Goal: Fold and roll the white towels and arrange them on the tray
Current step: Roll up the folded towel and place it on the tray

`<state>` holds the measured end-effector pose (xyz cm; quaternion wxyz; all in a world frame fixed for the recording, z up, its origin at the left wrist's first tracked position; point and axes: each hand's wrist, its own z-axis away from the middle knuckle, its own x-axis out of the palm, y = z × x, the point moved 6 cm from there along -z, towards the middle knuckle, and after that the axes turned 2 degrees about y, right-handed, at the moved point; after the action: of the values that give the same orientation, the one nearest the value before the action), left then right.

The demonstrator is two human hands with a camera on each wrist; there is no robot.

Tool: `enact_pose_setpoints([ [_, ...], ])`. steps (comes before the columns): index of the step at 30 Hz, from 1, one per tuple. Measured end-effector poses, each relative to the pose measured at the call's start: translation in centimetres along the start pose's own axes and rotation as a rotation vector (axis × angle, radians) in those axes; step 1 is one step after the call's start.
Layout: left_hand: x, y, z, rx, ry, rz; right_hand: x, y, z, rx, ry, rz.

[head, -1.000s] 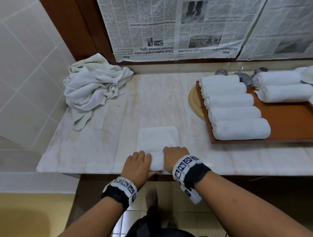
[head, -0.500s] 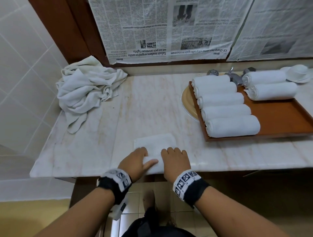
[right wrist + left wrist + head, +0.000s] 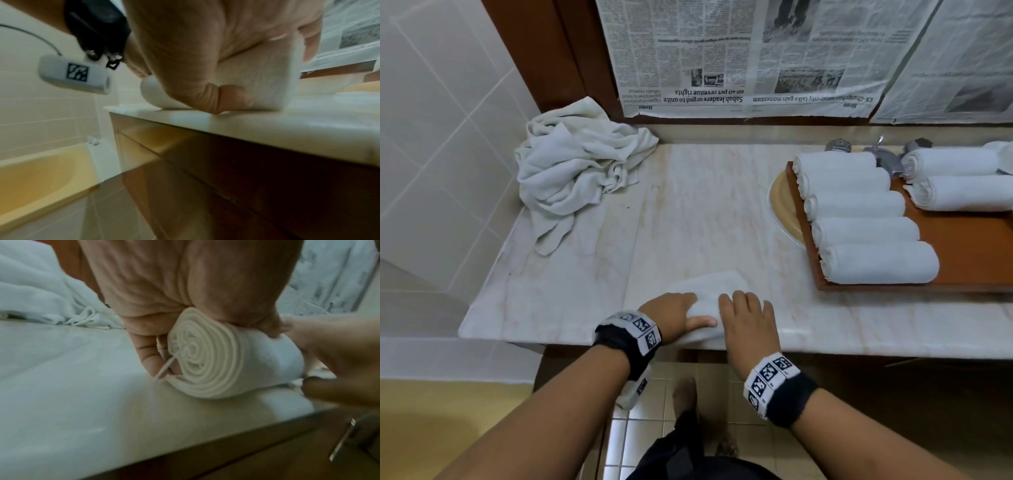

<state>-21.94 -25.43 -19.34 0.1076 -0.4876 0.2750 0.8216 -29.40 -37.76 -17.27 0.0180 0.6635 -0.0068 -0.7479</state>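
A: Both hands curled on the half-rolled towel [image 3: 707,301] at the near edge of the marble counter [image 3: 705,209]: left hand [image 3: 671,317] gripping one end, right hand [image 3: 744,318] the other.

B: Best to roll away evenly, keeping the spiral tight, edges level.

A: Beyond the counter, tiled wall and newspaper; tray [image 3: 969,246] right of the towel, holding seven rolls; crumpled pile [image 3: 575,171] far left.

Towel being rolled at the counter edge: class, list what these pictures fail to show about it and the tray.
- Head view: both hands, left hand and right hand, cover most of the roll.
- Right wrist view: motion blur smears the roll's end.
- Head view: the frame edge cuts off the tray on the right.
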Motion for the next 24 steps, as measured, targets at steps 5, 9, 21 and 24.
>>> enact_pose_setpoints([
  [5,1.8,2.0,3.0,0.078,0.404,-0.427,-0.3,0.0,-3.8,-0.011,-0.124,-0.025],
  [9,1.0,2.4,2.3,0.004,0.464,-0.416,-0.5,0.5,-6.6,-0.055,-0.249,-0.002],
  [21,-2.7,-1.5,-2.1,0.124,0.283,-0.344,0.9,0.1,-4.2,-0.025,0.077,-0.123],
  [24,-3.0,-3.1,-0.3,-0.122,0.463,-0.131,1.3,0.6,-4.6,0.011,0.057,-0.075],
])
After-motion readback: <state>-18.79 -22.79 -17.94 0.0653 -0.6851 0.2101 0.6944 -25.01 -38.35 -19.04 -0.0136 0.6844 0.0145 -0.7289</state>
